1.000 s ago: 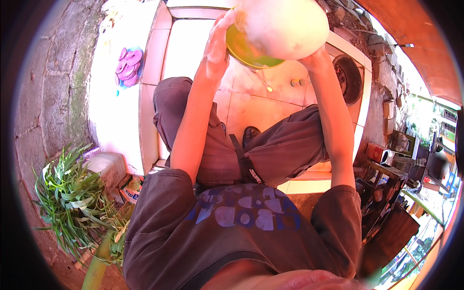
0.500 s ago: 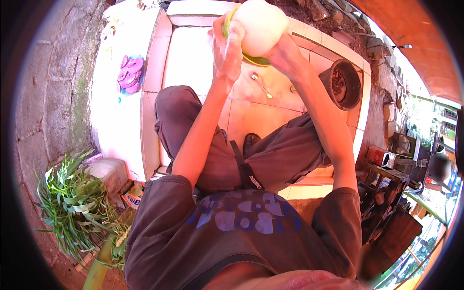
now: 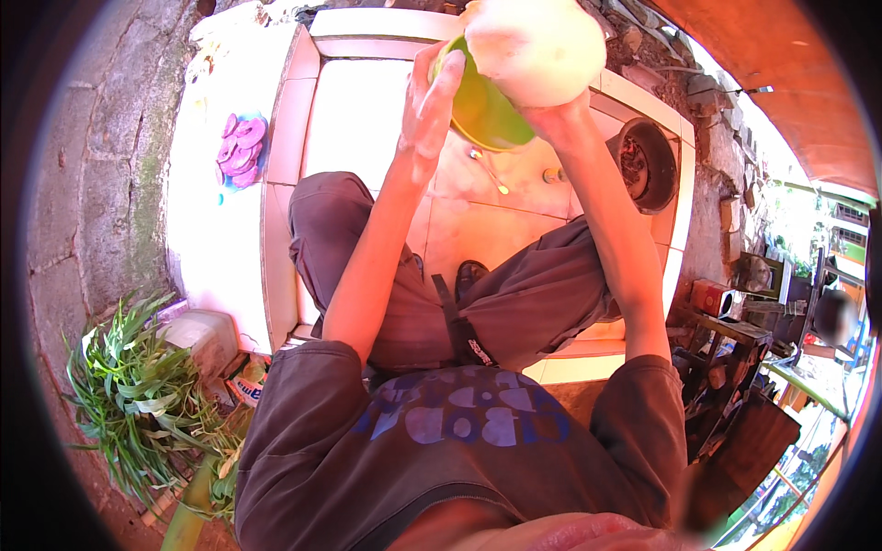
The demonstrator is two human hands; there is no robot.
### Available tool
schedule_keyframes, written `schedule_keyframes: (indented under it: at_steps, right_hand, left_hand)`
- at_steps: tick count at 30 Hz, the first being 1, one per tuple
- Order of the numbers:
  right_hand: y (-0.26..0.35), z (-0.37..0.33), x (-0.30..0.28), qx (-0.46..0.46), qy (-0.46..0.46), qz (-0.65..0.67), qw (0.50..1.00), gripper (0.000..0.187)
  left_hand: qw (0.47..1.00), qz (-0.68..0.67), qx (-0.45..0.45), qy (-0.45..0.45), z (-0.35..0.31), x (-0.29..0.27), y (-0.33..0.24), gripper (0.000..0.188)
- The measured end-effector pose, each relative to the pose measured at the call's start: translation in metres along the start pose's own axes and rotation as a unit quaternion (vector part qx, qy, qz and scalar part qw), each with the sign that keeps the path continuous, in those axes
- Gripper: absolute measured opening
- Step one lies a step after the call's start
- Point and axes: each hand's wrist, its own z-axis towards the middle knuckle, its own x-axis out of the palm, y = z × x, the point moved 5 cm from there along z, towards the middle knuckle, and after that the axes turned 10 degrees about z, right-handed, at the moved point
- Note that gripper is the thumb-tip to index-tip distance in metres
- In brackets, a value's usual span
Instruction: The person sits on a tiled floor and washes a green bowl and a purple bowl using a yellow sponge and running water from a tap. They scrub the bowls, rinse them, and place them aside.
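Note:
Raised high in front of me, my left hand (image 3: 430, 106) grips the side of a green bowl (image 3: 489, 115), its wet fingers wrapped at the rim. The bowl is tilted, and part of its inner wall shows. My right hand (image 3: 558, 118) is closed behind a large, rounded white mass (image 3: 537, 50), held against the far right of the bowl. Glare washes the mass out, so I cannot make out its kind, and it hides most of that hand's fingers. Below the bowl, a spoon (image 3: 491, 173) lies on the tiles.
A dark bucket (image 3: 669, 174) stands inside the tiled basin's right corner. Purple oval pieces (image 3: 241, 151) lie on the white ledge (image 3: 220, 239) at left. Long green leaves (image 3: 138, 395) are heaped at lower left. A cluttered wooden stand (image 3: 735, 335) is at right.
The white mass and my right hand have moved right, away from my left hand. More of the green bowl now shows between my hands.

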Motion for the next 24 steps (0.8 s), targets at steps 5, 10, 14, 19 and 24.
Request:
schedule_keyframes:
  at_steps: [5,10,14,19,24]
  right_hand:
    - [0.045,0.003,0.001,-0.173,0.026,-0.424,0.889,0.047]
    - [0.019,-0.003,-0.012,-0.029,0.021,0.271,0.962,0.063]
    - [0.005,-0.012,-0.033,-0.012,-0.041,0.247,0.968,0.063]
    - [0.0,-0.023,-0.057,-0.008,-0.138,0.034,0.99,0.057]
    - [-0.004,-0.029,-0.064,-0.028,-0.178,-0.077,0.981,0.052]
  left_hand:
    - [1.0,-0.002,0.004,-0.007,-0.003,-0.002,0.012,0.054]
    - [0.993,-0.002,0.119,-0.016,0.002,-0.014,0.017,0.052]
    - [0.965,0.08,0.247,-0.043,0.004,-0.03,0.018,0.046]
    - [0.938,0.169,0.281,-0.109,0.004,-0.033,0.024,0.044]
    - [0.976,-0.198,-0.075,-0.054,0.002,-0.014,0.055,0.045]
